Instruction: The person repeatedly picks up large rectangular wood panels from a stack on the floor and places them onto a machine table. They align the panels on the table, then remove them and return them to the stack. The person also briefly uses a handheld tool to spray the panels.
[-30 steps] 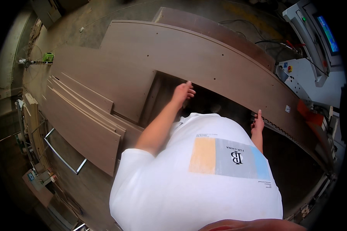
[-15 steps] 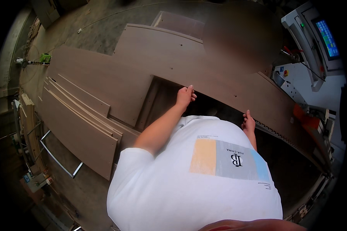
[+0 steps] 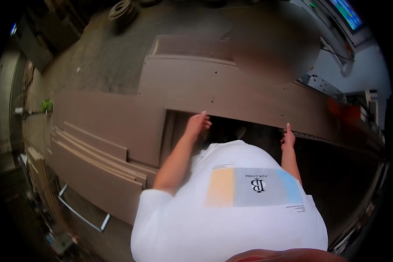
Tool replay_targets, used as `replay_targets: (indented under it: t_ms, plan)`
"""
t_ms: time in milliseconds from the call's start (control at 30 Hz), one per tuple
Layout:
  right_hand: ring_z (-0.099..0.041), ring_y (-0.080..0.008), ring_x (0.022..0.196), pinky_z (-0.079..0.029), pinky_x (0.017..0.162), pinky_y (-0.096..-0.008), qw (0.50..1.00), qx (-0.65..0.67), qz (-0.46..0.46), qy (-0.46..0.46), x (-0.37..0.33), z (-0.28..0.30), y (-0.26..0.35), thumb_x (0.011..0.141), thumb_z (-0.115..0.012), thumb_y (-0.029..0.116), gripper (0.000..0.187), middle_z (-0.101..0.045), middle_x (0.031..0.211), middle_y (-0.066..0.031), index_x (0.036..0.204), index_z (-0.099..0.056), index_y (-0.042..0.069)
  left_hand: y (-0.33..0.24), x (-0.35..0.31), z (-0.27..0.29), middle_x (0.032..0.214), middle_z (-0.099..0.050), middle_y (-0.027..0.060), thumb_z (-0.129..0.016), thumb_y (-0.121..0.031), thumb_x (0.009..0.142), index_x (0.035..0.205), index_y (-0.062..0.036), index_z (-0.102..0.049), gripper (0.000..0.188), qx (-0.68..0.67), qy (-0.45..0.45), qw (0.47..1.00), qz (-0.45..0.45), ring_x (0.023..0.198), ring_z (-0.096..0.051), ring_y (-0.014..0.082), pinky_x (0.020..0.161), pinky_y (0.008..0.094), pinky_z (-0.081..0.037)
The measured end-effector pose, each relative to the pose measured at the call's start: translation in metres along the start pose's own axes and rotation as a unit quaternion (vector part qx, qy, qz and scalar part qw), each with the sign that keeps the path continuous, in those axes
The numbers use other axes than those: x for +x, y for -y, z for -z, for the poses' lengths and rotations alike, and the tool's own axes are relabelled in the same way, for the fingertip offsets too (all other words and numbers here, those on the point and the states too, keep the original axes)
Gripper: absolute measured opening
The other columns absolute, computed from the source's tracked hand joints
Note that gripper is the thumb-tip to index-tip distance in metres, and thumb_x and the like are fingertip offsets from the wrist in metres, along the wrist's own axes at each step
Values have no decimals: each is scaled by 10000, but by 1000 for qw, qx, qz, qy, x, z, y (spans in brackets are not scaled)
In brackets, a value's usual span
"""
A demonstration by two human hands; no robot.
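Observation:
A large brown panel (image 3: 231,94) with small drilled holes stretches across the middle of the view. I grip its near edge with both hands. My left hand (image 3: 198,124) curls over the edge near its left part. My right hand (image 3: 287,136) holds the same edge further right, fingers pointing up. Under the raised edge is a dark gap. My white T-shirt (image 3: 231,205) fills the lower view and hides whatever lies below the panel.
A stack of long brown boards (image 3: 96,153) lies to my left, with a metal frame (image 3: 81,215) beside it on the floor. A grey machine with a screen (image 3: 347,26) stands at the upper right. A blurred round patch (image 3: 275,41) sits above the panel.
The panel's near edge has come up and closer with both hands on it. My right hand has shifted slightly along the edge, and the view has tilted toward the far floor.

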State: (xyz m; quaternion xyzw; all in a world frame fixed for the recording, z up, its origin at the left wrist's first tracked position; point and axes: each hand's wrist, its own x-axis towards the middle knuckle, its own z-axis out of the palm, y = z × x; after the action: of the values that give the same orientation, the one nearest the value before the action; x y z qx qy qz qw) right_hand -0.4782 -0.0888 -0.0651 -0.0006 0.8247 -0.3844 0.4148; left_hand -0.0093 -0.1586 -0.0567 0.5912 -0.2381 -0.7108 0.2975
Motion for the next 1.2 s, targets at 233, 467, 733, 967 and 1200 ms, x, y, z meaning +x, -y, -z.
replay_targets:
  t_ms: [233, 467, 733, 967, 1200]
  plan:
    - [-365, -69, 482, -280, 431, -243, 988, -80, 38, 130, -45, -47, -3, 913, -682, 505, 438, -466, 616, 46, 803, -667, 81, -8, 15, 78, 703, -569, 18, -571, -459, 1006, 879, -92, -564, 388, -105, -158, 980, -55, 573, -534, 91, 485, 223, -404]
    - [-369, -68, 496, -290, 443, -238, 996, 1, 50, 81, -27, -40, -8, 928, -660, 515, 474, -452, 616, 49, 744, -603, 82, 13, 30, 39, 700, -581, 42, -595, -491, 983, 895, -70, -573, 430, -93, -116, 989, -9, 570, -547, 123, 499, 228, -450]
    - [-349, -79, 450, -269, 420, -246, 998, 41, 45, 11, 8, 10, 3, 896, -710, 501, 472, -463, 603, 39, 706, -592, 85, -4, 7, -45, 709, -597, 47, -561, -491, 1002, 906, -46, -594, 456, -23, -79, 995, 57, 620, -568, 145, 553, 258, -468]
    - [-348, -105, 430, -278, 403, -269, 995, 55, 10, -80, 39, 44, 15, 865, -722, 551, 501, -454, 609, 23, 728, -590, 87, 14, 17, -77, 766, -653, 82, -547, -456, 1016, 961, -4, -621, 461, 44, 37, 996, 63, 639, -582, 149, 601, 281, -493]
    - [-329, -83, 451, -257, 425, -254, 999, -13, 5, -52, 2, 0, 12, 828, -721, 625, 545, -408, 569, 64, 682, -547, 130, 25, 13, -67, 863, -686, 86, -594, -330, 985, 1044, 23, -669, 366, 249, 189, 950, -19, 778, -634, 152, 724, 300, -513]
